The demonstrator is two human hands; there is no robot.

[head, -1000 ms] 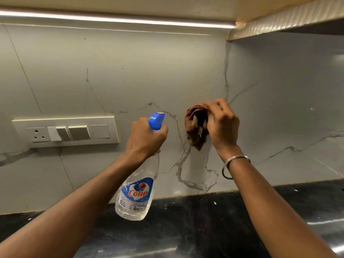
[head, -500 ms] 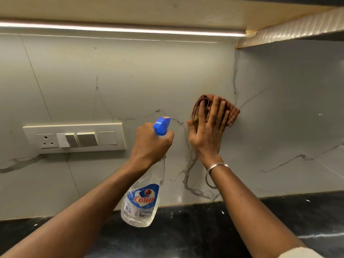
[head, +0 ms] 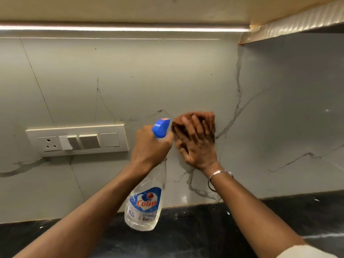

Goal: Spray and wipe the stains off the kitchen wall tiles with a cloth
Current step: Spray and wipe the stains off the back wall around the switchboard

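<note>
left hand (head: 151, 146) gripping spray bottle (head: 144, 205), right hand (head: 197, 144) pressing cloth (head: 176, 125) on tiles (head: 149, 81)

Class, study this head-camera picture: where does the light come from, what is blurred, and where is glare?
Head view: light comes from the strip light under the cabinet; the right hand and cloth are motion-blurred; the spray bottle in the left hand looks sharp; a small glare patch sits low on the wall tiles.
</note>
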